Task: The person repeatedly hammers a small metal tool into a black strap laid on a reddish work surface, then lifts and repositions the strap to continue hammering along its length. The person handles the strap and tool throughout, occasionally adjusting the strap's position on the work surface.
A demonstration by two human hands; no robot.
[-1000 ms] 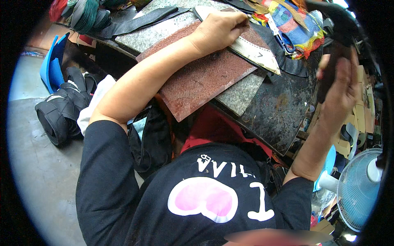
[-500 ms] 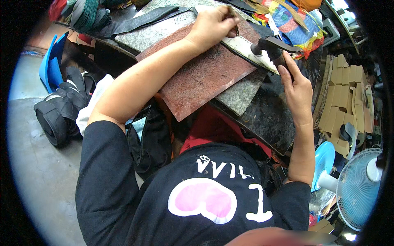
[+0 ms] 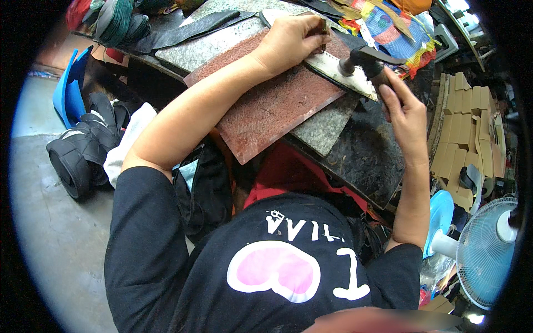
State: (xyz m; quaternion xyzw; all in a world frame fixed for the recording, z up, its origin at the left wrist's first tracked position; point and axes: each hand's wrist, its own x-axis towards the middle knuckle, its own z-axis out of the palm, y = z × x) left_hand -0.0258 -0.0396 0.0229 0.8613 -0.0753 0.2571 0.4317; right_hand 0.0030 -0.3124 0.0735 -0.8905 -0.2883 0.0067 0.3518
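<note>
Closest to me is the person's black shirt (image 3: pixel 211 261), printed in white and pink, and past its hem some red cloth (image 3: pixel 288 175) tucked below the edge of the desk (image 3: pixel 369 158). A black bag (image 3: pixel 208 194) hangs open under the left forearm, something pale blue showing inside it.

On the desk lies a speckled grey slab (image 3: pixel 327 133), and a rough reddish-brown board (image 3: pixel 272 114) sits askew on top of it. A white strip (image 3: pixel 361 85) with a dark edge slants across the board's far side, passing beneath both hands' work. The left hand (image 3: pixel 294 41) is bent over this strip, thumb and fingers bunched together; I can't tell what, if anything, they pinch. The right hand (image 3: pixel 408 111) is wrapped round the handle of a dark hammer (image 3: pixel 363 57), whose striking face is right at the strip; whether they touch I can't make out.

Farther back, a long black band (image 3: pixel 205 29) trails over the slab to the left, near bundles of dark green cord (image 3: pixel 114 25). A bright mesh bag (image 3: pixel 391 30) slumps beyond the hammer. Off to the right stand a fan (image 3: pixel 486 255) and, past it, stacked cardboard (image 3: pixel 461 133).
</note>
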